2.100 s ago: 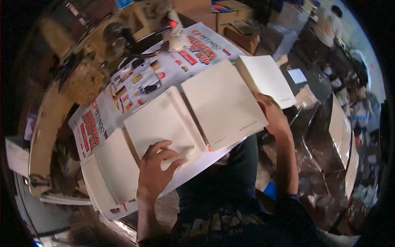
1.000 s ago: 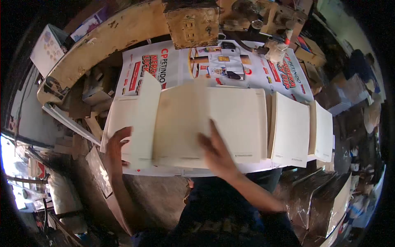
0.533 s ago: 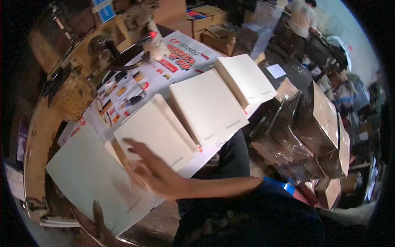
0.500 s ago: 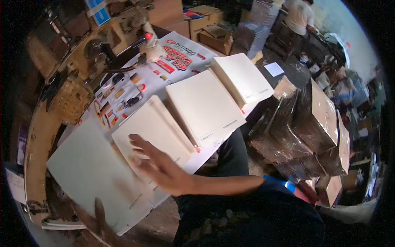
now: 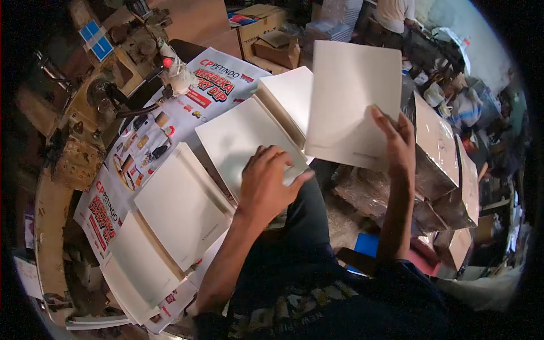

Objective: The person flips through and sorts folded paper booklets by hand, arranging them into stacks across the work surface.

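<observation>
My right hand is raised on the right, thumb in front, closed on a white booklet held up in the air. The booklet has a plain cover with small print near its lower edge. My left hand is over a stack of white booklets, thumb spread and fingers slightly curled; whether it touches the top cover I cannot tell. Further stacks of the same booklets lie to both sides: one behind the held booklet, one left of my hand, and one at the lower left.
A printed poster sheet covers the table under the stacks. A worn machine with a wrapped part stands at the left. Wrapped bundles are piled at the right. Cardboard boxes stand behind, and a person sits at the back.
My right hand has gone from the left-hand stacks to the right and now holds up a booklet. My left hand has moved from the lower left to a middle stack. The view has shifted.
</observation>
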Demonstrator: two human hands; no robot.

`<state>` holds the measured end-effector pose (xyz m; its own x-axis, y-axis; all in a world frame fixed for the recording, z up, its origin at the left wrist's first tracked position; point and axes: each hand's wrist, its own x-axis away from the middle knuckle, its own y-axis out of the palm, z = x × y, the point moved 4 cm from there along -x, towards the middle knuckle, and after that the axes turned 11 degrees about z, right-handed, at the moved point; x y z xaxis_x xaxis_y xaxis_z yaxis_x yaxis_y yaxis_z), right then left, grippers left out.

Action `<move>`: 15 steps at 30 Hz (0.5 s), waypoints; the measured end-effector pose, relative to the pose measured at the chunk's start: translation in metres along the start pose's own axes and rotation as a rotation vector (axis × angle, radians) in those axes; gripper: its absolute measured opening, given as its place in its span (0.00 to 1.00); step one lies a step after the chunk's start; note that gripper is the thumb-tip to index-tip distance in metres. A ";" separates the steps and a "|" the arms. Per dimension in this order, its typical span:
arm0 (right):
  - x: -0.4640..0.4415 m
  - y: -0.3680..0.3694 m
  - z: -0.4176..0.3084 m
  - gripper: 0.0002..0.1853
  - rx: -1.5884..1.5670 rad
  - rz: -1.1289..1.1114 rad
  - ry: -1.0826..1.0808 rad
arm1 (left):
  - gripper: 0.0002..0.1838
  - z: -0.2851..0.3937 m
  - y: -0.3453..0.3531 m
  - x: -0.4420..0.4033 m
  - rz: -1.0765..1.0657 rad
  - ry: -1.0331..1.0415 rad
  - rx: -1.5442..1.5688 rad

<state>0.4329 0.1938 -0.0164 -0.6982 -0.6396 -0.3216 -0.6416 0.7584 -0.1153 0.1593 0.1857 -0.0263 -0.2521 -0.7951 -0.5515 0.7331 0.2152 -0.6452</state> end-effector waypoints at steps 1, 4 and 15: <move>-0.010 -0.006 0.004 0.17 -0.002 -0.006 -0.009 | 0.17 -0.001 0.011 -0.002 -0.044 -0.028 -0.087; -0.031 -0.013 0.015 0.19 -0.069 -0.139 0.024 | 0.15 -0.021 0.022 -0.010 -0.173 -0.139 -0.050; 0.041 0.109 0.034 0.29 -0.022 -0.723 0.326 | 0.14 -0.023 -0.113 0.053 0.050 -0.360 0.125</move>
<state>0.3452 0.2547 -0.0735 -0.1612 -0.9799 0.1177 -0.9753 0.1399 -0.1708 0.0491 0.1324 0.0055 0.0073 -0.9384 -0.3454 0.8160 0.2052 -0.5405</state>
